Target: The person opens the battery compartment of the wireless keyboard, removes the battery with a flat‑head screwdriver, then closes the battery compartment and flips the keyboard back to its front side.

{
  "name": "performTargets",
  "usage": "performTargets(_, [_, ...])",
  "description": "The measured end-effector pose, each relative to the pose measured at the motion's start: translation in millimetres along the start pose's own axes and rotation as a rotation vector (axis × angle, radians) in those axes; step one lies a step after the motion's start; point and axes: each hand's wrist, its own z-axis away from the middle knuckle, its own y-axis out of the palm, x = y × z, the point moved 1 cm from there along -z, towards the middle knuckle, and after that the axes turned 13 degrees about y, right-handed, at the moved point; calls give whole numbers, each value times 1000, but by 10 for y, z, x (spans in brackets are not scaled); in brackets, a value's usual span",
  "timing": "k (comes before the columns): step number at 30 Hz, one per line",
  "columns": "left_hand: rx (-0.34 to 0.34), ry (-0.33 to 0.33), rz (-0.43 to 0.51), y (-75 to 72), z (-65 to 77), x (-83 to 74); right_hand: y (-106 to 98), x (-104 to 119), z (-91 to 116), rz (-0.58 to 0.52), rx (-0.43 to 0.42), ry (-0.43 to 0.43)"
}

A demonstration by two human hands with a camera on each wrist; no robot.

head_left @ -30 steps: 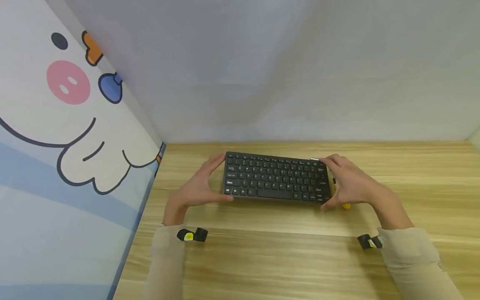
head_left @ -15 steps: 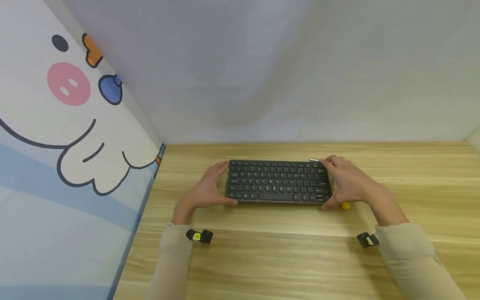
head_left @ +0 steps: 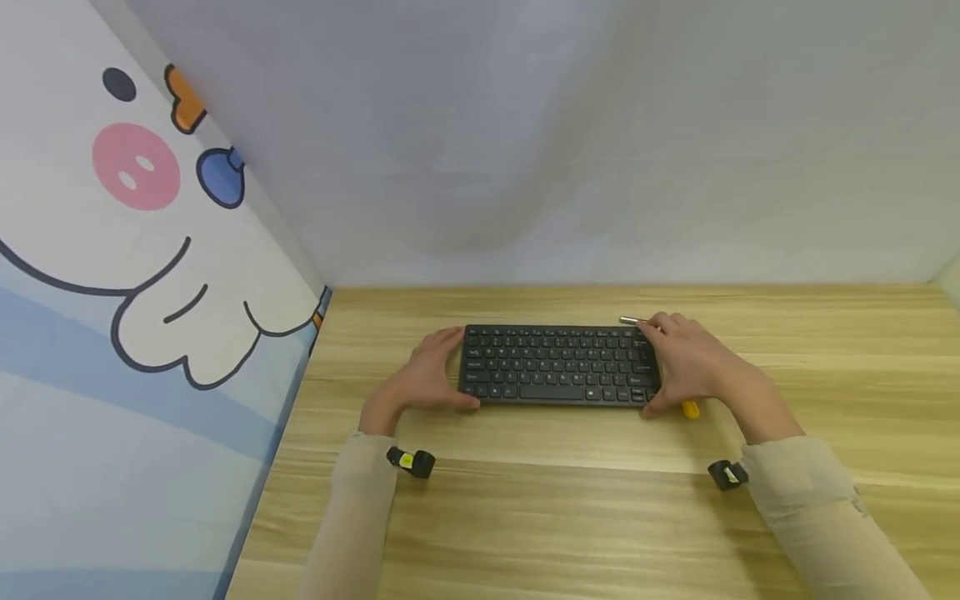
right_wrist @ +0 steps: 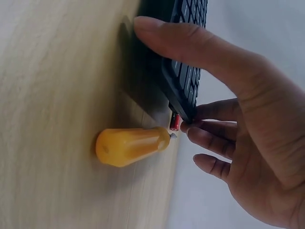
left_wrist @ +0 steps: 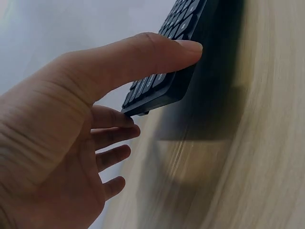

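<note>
A compact black keyboard (head_left: 558,367) lies across the middle of the head view, keys up. My left hand (head_left: 429,375) grips its left end, thumb at the near edge and fingertips at the far edge. The right hand (head_left: 690,362) holds the other end the same way. In the left wrist view, a dark shadow beneath the keyboard (left_wrist: 164,93) suggests it is raised off the table. Beside its right end lies a yellow-handled tool (right_wrist: 131,145) with a metal shaft, mostly hidden. A small red and black cylinder, like a battery (right_wrist: 175,121), shows partly behind the keyboard.
The wood-grain table (head_left: 540,517) ends at a pale grey wall (head_left: 525,150) at the back. A cartoon-printed panel (head_left: 150,333) stands along the left. A short silver rod end (head_left: 630,320) pokes out by the keyboard's far right corner.
The keyboard's left end has come nearer to me and slightly right, so it now sits almost straight. My left hand has moved right with it; the right hand has hardly shifted.
</note>
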Motion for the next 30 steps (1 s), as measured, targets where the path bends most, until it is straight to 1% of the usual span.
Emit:
performTargets(7, [33,-8,-59,-5,-32,-5,27,15,-25,46,-9,1])
performTargets(16, [37,10,-153,60,-61,25,41,47,13,51,-33,13])
performTargets(20, [34,19,-135,84,-49,16,41,53,46,53,-31,29])
performTargets(25, [34,3,-65,109,-22,24,41,52,90,32,-18,55])
performTargets(30, [29,-1,-43,109,1,55,48,44,124,3,-12,64])
